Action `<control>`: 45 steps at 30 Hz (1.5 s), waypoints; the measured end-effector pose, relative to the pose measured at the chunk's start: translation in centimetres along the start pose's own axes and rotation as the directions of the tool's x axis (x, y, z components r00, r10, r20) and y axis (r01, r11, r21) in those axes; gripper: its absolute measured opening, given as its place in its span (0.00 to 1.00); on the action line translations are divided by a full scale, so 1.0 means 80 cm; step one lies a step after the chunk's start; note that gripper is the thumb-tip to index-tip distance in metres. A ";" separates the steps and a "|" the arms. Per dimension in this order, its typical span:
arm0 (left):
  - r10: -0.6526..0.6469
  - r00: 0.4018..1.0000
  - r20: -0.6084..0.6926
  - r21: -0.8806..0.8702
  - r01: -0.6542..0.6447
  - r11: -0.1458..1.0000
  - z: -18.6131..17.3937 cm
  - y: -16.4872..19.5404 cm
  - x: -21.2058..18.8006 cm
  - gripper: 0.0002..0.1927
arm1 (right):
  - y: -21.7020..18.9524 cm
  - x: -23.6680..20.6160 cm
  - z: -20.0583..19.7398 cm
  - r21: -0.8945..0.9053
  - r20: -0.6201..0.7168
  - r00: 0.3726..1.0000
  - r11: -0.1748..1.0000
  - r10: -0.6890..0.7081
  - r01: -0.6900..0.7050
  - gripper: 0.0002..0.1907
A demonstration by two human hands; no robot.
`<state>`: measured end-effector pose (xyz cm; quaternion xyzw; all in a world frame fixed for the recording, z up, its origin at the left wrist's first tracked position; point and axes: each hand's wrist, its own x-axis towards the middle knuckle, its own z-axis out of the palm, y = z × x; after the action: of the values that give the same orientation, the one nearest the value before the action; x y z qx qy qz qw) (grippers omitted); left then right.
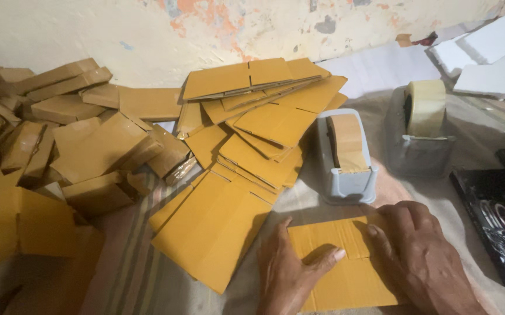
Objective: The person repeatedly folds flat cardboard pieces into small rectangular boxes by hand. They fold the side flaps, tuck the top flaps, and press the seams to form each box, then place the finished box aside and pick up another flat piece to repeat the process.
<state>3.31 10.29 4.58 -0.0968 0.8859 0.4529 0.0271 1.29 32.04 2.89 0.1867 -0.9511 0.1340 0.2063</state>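
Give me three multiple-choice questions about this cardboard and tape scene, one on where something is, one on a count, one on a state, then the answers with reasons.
1. Where is the flat carton blank that both hands press?
A. On the cloth in front of the tape dispensers
B. On the pile of folded boxes
C. Against the wall

2. How many tape dispensers stand on the cloth?
A. One
B. Two
C. Four

3. How do the hands lie?
A. Clenched round tape
B. Raised in the air
C. Flat on the blank

Answers:
1 A, it lies just before the grey dispenser.
2 B, the grey dispenser and a second dispenser to its right.
3 C, the left hand and right hand rest palm down on it.
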 end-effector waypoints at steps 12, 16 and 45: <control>0.199 0.967 -0.157 -0.274 -0.236 0.932 0.009 -0.012 0.007 0.48 | 0.000 0.007 0.002 0.377 0.211 0.824 0.734 0.525 -0.564 0.32; 0.066 0.998 -0.015 -0.353 -0.067 0.933 0.004 -0.004 0.002 0.58 | 0.002 -0.007 -0.003 0.201 0.045 0.968 0.947 0.246 -0.250 0.29; 0.259 0.953 -0.159 -0.280 -0.295 0.914 0.016 -0.020 0.013 0.27 | 0.000 0.004 -0.023 -0.044 0.200 0.950 0.971 0.239 -0.235 0.54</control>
<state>2.56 10.23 2.40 0.0000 0.8114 0.5749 -0.1053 1.61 32.53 4.64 0.0817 -0.9840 0.1288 0.0920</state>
